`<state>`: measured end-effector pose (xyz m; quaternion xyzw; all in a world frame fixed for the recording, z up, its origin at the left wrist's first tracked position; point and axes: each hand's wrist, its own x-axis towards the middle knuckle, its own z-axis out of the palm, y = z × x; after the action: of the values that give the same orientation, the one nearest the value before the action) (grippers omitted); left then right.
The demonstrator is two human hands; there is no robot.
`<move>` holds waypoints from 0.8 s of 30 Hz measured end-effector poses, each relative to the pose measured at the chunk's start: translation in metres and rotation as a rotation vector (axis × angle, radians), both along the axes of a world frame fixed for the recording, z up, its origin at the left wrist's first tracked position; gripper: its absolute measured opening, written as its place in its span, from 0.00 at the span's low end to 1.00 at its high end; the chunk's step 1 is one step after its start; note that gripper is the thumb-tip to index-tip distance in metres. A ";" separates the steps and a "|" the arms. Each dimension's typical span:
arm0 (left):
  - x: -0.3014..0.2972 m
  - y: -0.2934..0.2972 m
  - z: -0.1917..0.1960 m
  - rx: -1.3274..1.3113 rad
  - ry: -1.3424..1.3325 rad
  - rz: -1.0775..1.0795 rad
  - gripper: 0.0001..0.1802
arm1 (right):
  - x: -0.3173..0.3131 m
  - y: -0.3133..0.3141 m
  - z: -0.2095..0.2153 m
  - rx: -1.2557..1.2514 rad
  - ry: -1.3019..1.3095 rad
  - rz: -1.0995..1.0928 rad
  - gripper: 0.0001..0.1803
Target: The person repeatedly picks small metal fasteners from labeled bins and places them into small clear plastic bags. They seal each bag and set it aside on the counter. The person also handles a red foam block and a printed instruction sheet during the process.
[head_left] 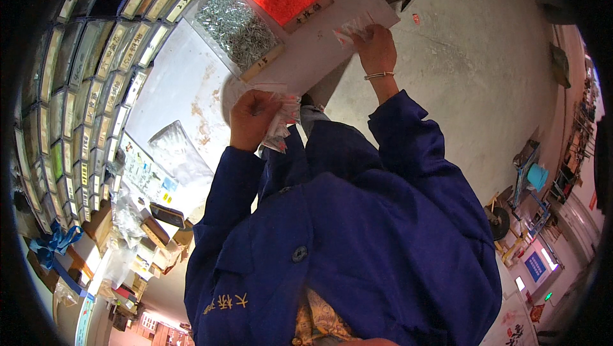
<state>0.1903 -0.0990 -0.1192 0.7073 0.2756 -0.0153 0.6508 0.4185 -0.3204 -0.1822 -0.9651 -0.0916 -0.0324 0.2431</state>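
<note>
— On worktop [191, 84], item one?
— I log left hand [252, 119], grip clenched around packet bundle [281, 122].
— Item two?
— Right hand [375, 47], grip pinching single packet [351, 28] beside screw tray [237, 26].

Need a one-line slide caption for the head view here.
Left hand grips a bunch of small clear bags; right hand holds one bag over a white table near a tray of silver screws.

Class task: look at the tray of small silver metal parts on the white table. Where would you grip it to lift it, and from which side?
Probably by the two long rims of the tray of silver parts, one hand each side: it is shallow, open-topped and full, so it must stay level.
</note>
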 end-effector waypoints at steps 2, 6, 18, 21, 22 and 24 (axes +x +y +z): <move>0.002 -0.002 0.003 -0.014 -0.030 0.002 0.10 | 0.000 0.001 -0.005 0.071 0.123 -0.018 0.16; 0.006 -0.006 0.014 -0.035 -0.067 0.073 0.20 | -0.008 0.014 0.006 0.272 0.045 0.093 0.11; -0.003 -0.003 0.006 0.013 0.117 -0.050 0.17 | -0.064 0.049 0.040 0.571 0.324 0.363 0.13; -0.017 0.003 0.005 -0.045 0.123 0.052 0.14 | 0.004 0.007 0.013 0.001 -0.269 0.127 0.18; -0.021 0.006 0.006 -0.045 0.108 0.076 0.14 | 0.017 -0.004 0.006 -0.071 -0.219 0.044 0.21; -0.032 0.007 0.009 -0.104 0.108 0.132 0.14 | 0.026 -0.016 -0.008 -0.163 -0.137 0.034 0.21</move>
<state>0.1586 -0.0924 -0.1103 0.6511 0.3550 -0.0246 0.6704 0.4440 -0.3361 -0.1903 -0.9755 -0.1267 -0.0868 0.1577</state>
